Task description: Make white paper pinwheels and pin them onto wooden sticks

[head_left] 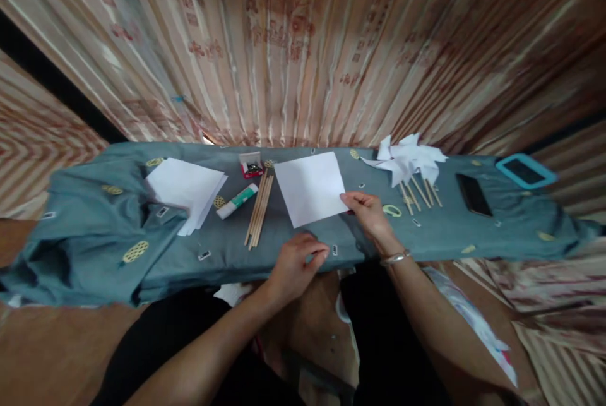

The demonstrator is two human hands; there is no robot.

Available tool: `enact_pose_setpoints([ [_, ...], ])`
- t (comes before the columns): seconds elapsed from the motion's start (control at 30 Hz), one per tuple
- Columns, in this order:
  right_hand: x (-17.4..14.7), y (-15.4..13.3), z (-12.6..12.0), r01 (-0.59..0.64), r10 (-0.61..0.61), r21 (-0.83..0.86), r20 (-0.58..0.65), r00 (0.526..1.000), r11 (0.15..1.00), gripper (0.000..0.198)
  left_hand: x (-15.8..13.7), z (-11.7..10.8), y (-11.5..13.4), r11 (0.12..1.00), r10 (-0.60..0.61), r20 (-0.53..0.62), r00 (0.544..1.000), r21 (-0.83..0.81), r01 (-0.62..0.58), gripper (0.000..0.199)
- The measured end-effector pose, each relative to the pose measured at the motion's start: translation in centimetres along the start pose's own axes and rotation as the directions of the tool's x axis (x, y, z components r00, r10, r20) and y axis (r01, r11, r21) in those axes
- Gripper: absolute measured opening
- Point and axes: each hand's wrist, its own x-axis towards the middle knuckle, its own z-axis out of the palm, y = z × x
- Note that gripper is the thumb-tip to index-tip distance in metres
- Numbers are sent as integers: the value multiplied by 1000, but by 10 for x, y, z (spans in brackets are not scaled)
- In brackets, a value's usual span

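A square white sheet of paper point(312, 188) lies on the cloth-covered table in front of me. My right hand point(367, 210) pinches its right edge between thumb and fingers; a small dark red bit shows under those fingers, too little to name. At the table's front edge rests my left hand point(300, 262), fingers loosely curled, apart from the paper, with nothing visible in them. Left of the sheet are several thin wooden sticks point(259, 211), a white and green glue stick point(238, 201) and a small open red box point(251, 166) of dark bits.
More white paper point(187, 185) is piled at the left. White paper pinwheels point(409, 156) on wooden sticks lie at the right, near a pale green ring point(392, 210). Farther right are a black phone point(473, 194) and a blue-framed tablet point(526, 171). A curtain point(303, 77) hangs behind the table.
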Motion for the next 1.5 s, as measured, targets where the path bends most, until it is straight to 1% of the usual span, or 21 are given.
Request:
enact_pose_setpoints([
  [0.07,-4,10,-7,-20,20,-17,19,1000,1000,48,-5,-6,6,978,184,-5,983,102,-183,19],
  [0.1,-5,13,-10,-28,28,-25,33,999,999,49,-7,-11,9,959,247,-15,969,144,-243,19],
  [0.17,-4,17,-17,-37,40,-38,68,997,999,49,-8,-22,13,925,322,-27,946,224,-308,17],
  [0.23,-1,17,-24,-44,48,-46,108,993,998,49,-7,-34,12,907,325,-38,945,294,-300,17],
  [0.33,3,16,-29,-55,66,-62,191,979,997,48,-2,-47,-4,885,240,-56,969,423,-195,29],
  [0.47,9,14,-24,-60,87,-93,318,944,994,43,-1,-49,-37,777,262,33,964,586,-231,53],
  [0.53,13,13,-18,-56,91,-106,363,927,993,38,-4,-47,-48,735,241,83,967,635,-238,59],
  [0.6,16,11,-12,-48,93,-120,401,911,992,32,-7,-46,-54,701,218,112,969,673,-236,59],
  [0.67,20,9,-7,-39,96,-138,438,894,990,27,-9,-47,-55,674,212,133,968,698,-243,54],
  [0.77,23,7,-4,-12,96,-174,483,870,985,22,-9,-50,-56,659,206,163,965,706,-260,46],
  [0.83,25,8,-5,16,90,-207,492,866,978,20,-9,-51,-58,669,208,169,963,694,-266,43],
  [0.9,26,10,-7,53,77,-251,480,874,966,19,-9,-50,-60,684,221,172,960,675,-278,38],
  [0.97,25,12,-9,95,54,-306,447,893,947,17,-8,-48,-61,700,226,180,957,654,-288,34],
  [1.07,20,10,-14,162,-4,-397,370,929,903,14,-6,-45,-58,720,216,202,955,628,-296,33],
  [1.13,12,4,-18,202,-60,-445,313,948,872,19,-5,-43,-53,725,219,216,952,617,-306,33],
  [1.2,2,-1,-22,265,-141,-484,278,950,834,27,-4,-41,-47,728,220,229,948,609,-316,33],
  [1.23,-4,-3,-24,321,-200,-506,279,939,801,29,-4,-40,-44,729,216,236,947,607,-317,33],
  [1.3,-16,-2,-28,423,-274,-501,345,898,755,30,-4,-37,-40,727,209,249,946,608,-320,33],
  [1.4,-34,5,-30,527,-334,-442,443,832,726,37,-5,-33,-40,693,250,257,934,625,-358,32],
  [1.5,-50,13,-25,610,-365,-400,536,761,684,48,-6,-29,-40,668,275,246,929,647,-369,29],
])
